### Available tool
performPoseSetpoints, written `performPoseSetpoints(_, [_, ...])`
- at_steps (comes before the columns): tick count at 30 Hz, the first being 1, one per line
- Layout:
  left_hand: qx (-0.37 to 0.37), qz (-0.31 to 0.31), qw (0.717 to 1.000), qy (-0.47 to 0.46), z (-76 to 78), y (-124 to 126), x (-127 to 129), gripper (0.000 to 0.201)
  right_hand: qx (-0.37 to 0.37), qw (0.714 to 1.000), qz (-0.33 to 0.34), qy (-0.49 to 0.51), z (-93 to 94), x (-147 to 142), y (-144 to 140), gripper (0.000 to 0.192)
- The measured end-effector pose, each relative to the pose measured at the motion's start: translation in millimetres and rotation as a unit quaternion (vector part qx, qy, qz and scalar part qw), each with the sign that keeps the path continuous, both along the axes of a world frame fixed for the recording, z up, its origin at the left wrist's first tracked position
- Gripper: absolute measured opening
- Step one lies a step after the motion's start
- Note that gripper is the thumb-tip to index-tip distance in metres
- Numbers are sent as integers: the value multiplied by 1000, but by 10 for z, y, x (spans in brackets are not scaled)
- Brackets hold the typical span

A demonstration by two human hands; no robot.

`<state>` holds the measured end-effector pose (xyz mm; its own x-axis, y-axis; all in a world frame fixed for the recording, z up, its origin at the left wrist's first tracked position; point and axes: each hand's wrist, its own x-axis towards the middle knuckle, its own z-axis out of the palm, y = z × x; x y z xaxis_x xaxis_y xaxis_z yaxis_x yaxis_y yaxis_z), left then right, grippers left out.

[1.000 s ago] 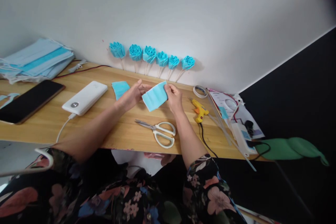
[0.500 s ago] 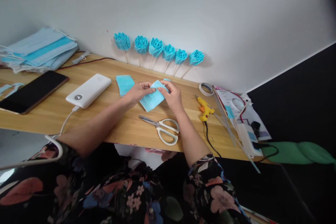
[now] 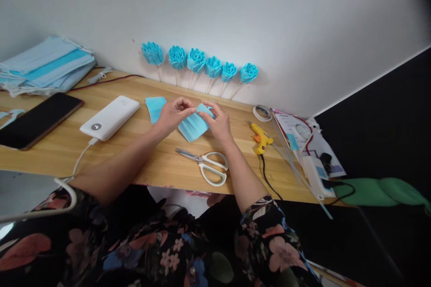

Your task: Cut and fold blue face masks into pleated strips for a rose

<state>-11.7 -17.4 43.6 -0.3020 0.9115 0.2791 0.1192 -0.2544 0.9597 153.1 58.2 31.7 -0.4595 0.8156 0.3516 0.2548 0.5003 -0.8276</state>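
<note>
A pleated blue mask piece (image 3: 192,126) is held just above the wooden table (image 3: 141,161) between both hands. My left hand (image 3: 173,115) pinches its upper left edge, and my right hand (image 3: 217,122) pinches its upper right corner, which is folded over. A second blue piece (image 3: 154,107) lies flat on the table just left of my left hand. White-handled scissors (image 3: 206,166) lie on the table below my hands.
Several blue roses on sticks (image 3: 198,65) lean against the wall. A white power bank (image 3: 109,117), a black phone (image 3: 37,121) and a stack of masks (image 3: 47,65) are at the left. A yellow glue gun (image 3: 260,136), a tape roll (image 3: 262,113), sticks and papers are at the right.
The blue piece has come down from an open, raised hold to low over the table, and both hands have drawn closer together at its top edge, folding it.
</note>
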Motion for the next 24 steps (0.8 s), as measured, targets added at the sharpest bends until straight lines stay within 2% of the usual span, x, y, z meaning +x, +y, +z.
performPoseSetpoints(6, [-12, -48, 997, 66, -22, 6, -2, 28, 93, 991, 29, -94, 21, 42, -13, 37])
performPoseSetpoints(14, [-36, -93, 988, 114, -77, 22, -34, 33, 183, 958, 34, -218, 102, 109, -31, 44])
performPoseSetpoints(20, [1, -87, 974, 209, -100, 60, -69, 30, 220, 931, 29, -291, 119, 110, -31, 48])
performPoseSetpoints(24, [6, -77, 969, 233, -124, 78, -83, 25, 252, 909, 21, -332, 118, 110, -34, 52])
